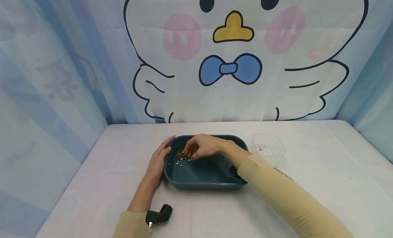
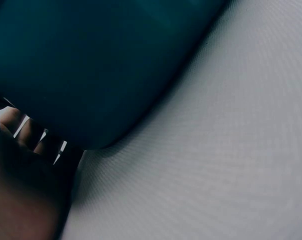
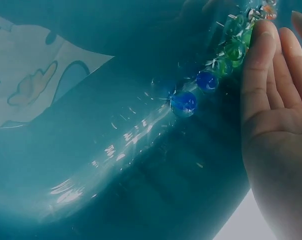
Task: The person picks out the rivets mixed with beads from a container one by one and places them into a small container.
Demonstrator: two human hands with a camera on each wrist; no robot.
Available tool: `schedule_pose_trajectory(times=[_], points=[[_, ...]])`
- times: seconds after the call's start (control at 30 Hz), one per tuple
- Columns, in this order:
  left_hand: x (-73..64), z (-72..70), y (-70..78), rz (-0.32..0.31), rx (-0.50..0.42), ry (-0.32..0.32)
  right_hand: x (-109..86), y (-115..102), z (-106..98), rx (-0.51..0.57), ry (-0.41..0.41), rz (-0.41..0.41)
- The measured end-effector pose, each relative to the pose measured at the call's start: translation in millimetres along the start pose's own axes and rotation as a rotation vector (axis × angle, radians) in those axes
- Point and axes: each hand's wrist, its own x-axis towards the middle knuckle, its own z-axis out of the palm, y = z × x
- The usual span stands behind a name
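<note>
A dark teal basin (image 1: 208,187) stands on the table. Inside its left end lies a cluster of small glass marbles (image 1: 179,158), with blue marbles (image 3: 183,102) and green marbles (image 3: 234,50) showing in the right wrist view. My left hand (image 1: 157,166) lies along the basin's outer left side, its fingers against the wall and thumb by the rim. My right hand (image 1: 204,146) reaches over the right rim, with fingertips down among the marbles. In the right wrist view its fingers (image 3: 256,75) are loosely extended, and the thumb stands apart from them at the frame's edge.
A clear plastic container (image 1: 270,144) sits right of the basin, with something small in it. A black wrist device (image 1: 159,214) is strapped by the left sleeve. Behind the white-covered table (image 1: 325,183) hangs a printed curtain (image 1: 227,101).
</note>
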Motion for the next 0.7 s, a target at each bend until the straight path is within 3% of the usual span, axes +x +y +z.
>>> schedule_pose_trajectory(times=[0.37,0.7], points=[[0.4,0.0,0.1,0.004,-0.003,-0.002,1.8,0.3,1.9,0.047,-0.049,0.000],[0.3,0.3,0.0,-0.006,0.011,0.005,2.2,3.2,1.5,0.022,-0.054,-0.001]])
